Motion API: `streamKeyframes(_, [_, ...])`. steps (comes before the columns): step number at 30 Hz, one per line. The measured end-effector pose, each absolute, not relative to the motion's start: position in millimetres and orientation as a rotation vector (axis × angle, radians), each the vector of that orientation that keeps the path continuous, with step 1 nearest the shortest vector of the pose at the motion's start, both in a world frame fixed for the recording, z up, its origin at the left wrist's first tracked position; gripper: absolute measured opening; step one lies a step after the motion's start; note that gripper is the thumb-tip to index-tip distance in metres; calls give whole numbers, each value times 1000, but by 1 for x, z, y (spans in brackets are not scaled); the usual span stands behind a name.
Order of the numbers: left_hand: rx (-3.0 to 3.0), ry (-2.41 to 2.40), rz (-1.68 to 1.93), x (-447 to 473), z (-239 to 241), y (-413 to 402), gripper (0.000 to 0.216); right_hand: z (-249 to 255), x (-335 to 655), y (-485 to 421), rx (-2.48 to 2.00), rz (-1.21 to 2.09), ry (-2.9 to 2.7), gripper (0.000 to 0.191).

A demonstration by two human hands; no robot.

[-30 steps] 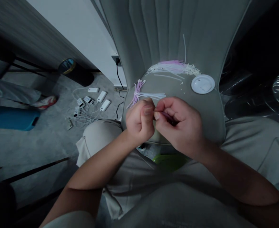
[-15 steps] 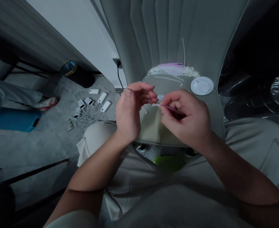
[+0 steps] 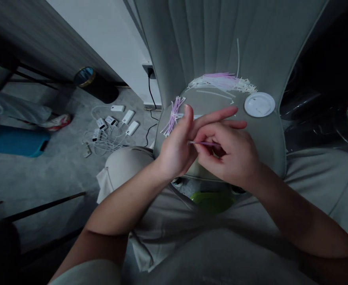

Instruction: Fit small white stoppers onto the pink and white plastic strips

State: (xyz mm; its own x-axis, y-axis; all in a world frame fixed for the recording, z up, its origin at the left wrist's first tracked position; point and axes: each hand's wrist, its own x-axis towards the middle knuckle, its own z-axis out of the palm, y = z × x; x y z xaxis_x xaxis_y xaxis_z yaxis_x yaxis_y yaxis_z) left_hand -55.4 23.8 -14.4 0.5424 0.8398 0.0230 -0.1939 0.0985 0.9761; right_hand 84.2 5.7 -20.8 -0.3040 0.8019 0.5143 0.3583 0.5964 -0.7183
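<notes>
Dim rm., grey padded chair being worked over: a slim purple stick w/ pale tip is being pinched betw. thumb & forefinger of the R hand, above the front part of the seat. Tip is being aimed at the palm of the L hand; whether contact is being made can't be told. L grip is being kept released, fingers being stretched out behind the R hand. On the seat, L side, a purple & white bundle is being partly hidden by the L hand. Toward the backrest, a loose pile of sticks, white & purple, is being flanked at R by a round white dish. Floor, L: white devices are being linked by tangled cables, w/ a black bin & blue box also being seen.
</notes>
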Motion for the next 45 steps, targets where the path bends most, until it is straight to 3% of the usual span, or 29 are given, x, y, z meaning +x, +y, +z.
streamKeyframes(8, [1146, 485, 816, -56, -16, 24, 73, -24, 84, 10, -795, 605, -1847, 14])
streamKeyframes(18, [1555, 856, 999, -53, -18, 25, 81, -26, 83, 11, -907, 621, -1825, 6])
streamKeyframes(23, [1492, 854, 1089, -56, -21, 29, 73, -28, 86, 13, -941, 650, -1842, 2])
streamKeyframes(31, [1368, 1019, 1260, -62, -31, 32, 57, -31, 89, 11, -971, 534, -1806, 13])
streamKeyframes(35, [1700, 1034, 1394, -68, -31, 33, 54, -31, 92, 15, -1040, 452, -1747, 15])
streamKeyframes(39, [1926, 1063, 1285, -70, -30, 28, 47, -28, 94, 15, -1040, 450, -1719, 12])
streamKeyframes(45, [2181, 1060, 1297, -69, -29, 28, 40, -26, 94, 15, -1010, 640, -1650, 7])
